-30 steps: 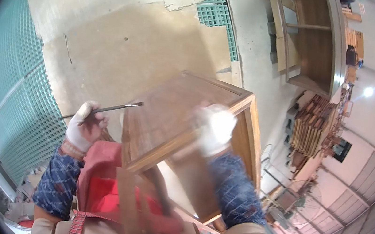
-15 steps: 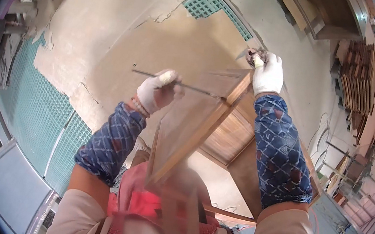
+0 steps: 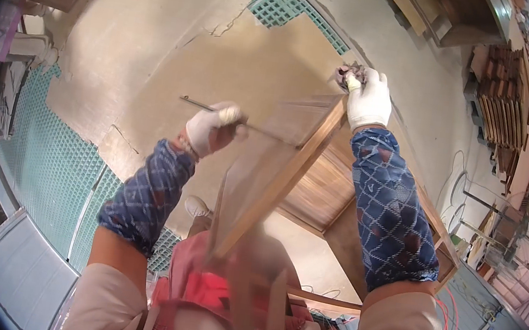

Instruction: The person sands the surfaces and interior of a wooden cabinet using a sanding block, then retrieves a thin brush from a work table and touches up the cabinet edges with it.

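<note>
A brown wooden cabinet frame (image 3: pixel 280 190) stands tilted in front of me, its open side showing inner panels. My left hand (image 3: pixel 212 130), in a white glove, is closed round a thin dark rod (image 3: pixel 268 133). One end of the rod sticks out to the left; the other reaches the frame's upper edge, and I cannot tell what kind of tip it has. At the frame's top corner, my gloved right hand (image 3: pixel 371 100) grips a crumpled dark rag (image 3: pixel 350 76). Patterned blue sleeves cover both my forearms.
Torn brown sheeting (image 3: pixel 237 68) covers the floor, with green grating (image 3: pixel 62 132) showing around it. Stacked wooden panels (image 3: pixel 503 100) stand at the right. Another wooden piece (image 3: pixel 460 20) sits at the far right. A grey-blue panel (image 3: pixel 28 261) lies at lower left.
Both hands have shifted slightly left, the left one also a little lower with the rod. The rag has moved a bit left and up relative to the frame corner.
</note>
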A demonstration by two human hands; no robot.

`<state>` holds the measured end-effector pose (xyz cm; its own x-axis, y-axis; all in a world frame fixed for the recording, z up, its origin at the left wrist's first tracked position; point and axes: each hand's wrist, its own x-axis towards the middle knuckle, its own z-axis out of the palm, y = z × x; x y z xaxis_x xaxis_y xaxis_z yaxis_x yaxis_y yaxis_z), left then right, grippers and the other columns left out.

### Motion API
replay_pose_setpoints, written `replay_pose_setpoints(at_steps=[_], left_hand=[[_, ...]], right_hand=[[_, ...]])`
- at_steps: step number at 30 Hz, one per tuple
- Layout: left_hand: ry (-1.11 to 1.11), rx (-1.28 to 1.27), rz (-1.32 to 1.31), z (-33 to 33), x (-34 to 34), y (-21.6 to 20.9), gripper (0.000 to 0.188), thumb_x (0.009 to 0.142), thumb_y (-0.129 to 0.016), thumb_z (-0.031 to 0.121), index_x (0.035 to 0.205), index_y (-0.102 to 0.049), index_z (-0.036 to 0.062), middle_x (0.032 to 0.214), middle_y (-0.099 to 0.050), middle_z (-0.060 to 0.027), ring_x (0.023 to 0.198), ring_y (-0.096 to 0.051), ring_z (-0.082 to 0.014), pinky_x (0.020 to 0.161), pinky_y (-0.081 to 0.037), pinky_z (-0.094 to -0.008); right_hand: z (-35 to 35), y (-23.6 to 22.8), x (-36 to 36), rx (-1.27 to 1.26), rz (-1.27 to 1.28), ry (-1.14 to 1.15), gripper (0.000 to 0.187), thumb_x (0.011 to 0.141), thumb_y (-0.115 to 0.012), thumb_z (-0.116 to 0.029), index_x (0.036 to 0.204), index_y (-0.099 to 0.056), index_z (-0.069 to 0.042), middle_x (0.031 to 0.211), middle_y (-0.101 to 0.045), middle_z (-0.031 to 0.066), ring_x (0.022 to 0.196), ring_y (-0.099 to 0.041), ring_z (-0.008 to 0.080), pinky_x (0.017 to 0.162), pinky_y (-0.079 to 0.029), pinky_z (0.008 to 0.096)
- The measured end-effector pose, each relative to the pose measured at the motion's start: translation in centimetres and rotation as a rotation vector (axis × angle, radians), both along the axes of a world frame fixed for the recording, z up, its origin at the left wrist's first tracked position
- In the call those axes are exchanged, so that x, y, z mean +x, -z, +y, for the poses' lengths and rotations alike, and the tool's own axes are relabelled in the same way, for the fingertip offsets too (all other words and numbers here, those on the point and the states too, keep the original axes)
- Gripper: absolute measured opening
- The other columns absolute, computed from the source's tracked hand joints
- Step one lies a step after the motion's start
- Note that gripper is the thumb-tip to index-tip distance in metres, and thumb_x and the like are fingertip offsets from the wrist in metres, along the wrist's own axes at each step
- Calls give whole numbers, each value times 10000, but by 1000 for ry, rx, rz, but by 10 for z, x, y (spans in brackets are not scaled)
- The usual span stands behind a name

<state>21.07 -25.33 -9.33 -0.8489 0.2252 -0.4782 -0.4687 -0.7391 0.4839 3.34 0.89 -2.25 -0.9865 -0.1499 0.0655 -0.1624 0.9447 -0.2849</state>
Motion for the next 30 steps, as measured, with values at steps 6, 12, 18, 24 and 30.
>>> replay_pose_setpoints(at_steps=[6, 12, 18, 24, 30], left_hand=[[-138, 43, -88, -31, 126, -36, 264, 873, -677, 256, 896, -578, 12, 848, -581, -96, 773, -545, -234, 722, -444, -374], [-598, 178, -314, -49, 309, -59, 136, 870, -681, 219, 899, -603, 112, 879, -611, -24, 768, -568, -197, 707, -450, -374], [-777, 192, -446, -44, 375, -72, 79, 888, -659, 194, 882, -621, 126, 836, -635, 7, 717, -595, -187, 711, -476, -381], [-788, 197, -511, -28, 370, -97, 74, 894, -644, 202, 892, -613, 135, 848, -637, 1, 725, -584, -199, 722, -462, -387], [-765, 198, -513, -28, 383, -83, 64, 889, -639, 195, 891, -610, 138, 843, -625, -6, 734, -576, -198, 713, -457, -382]], right_hand=[[14, 12, -5, -29, 153, -157, 309, 840, -668, -311, 1007, -628, -54, 1001, -592, 161, 964, -576, 363, 842, -469, 454], [-17, -56, 42, 177, -136, -793, 192, 778, -689, -278, 871, -690, -110, 906, -628, 113, 917, -601, 298, 786, -487, 412], [-88, -75, 254, 378, -546, -1144, 201, 791, -643, -308, 811, -684, -112, 889, -639, 70, 892, -608, 242, 772, -486, 375], [-76, -69, 300, -3, -404, -1213, 91, 783, -574, -143, 830, -652, -143, 922, -635, 37, 927, -593, 218, 808, -484, 355], [-24, -32, 87, -41, 266, -627, 191, 737, -717, -191, 906, -655, -130, 951, -641, 64, 938, -579, 312, 801, -463, 456]])
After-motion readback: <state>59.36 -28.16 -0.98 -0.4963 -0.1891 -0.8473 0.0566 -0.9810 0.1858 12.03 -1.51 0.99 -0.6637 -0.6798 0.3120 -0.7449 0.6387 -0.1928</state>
